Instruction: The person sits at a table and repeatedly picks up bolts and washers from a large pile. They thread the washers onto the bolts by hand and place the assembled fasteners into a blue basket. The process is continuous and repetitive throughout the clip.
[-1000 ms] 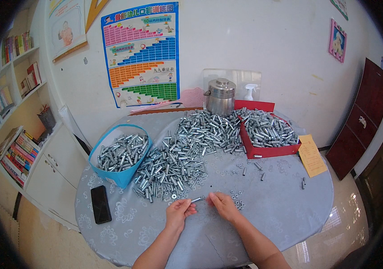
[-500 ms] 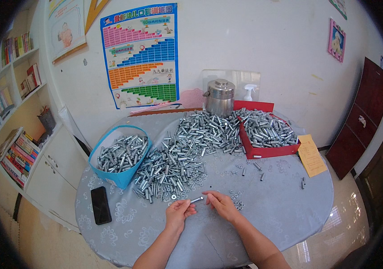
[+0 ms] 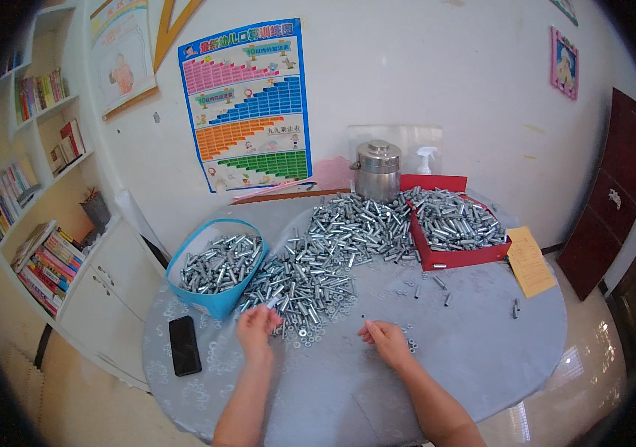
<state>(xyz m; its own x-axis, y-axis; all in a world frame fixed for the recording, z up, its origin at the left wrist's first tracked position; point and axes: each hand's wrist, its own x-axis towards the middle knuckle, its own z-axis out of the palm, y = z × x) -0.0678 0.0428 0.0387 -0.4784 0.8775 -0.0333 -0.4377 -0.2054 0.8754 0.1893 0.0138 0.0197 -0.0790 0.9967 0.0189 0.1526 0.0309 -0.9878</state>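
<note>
Right now the left hand (image 3: 258,325) is curled around a small bolt (image 3: 272,304) at the near edge of the bolt pile (image 3: 325,253), just beside the blue bin (image 3: 210,302) at its 10 o'clock. Right hand (image 3: 386,341) rests on the table (image 3: 474,350) with fingers loosely bent, fingertips pinched near some loose nuts (image 3: 409,345); can't tell if it actually has one. Red box (image 3: 456,257) of bolts sits at 1 o'clock from the right hand, steel pot (image 3: 377,170) at 12 behind the pile, phone (image 3: 184,345) at 9 from the left hand.
</note>
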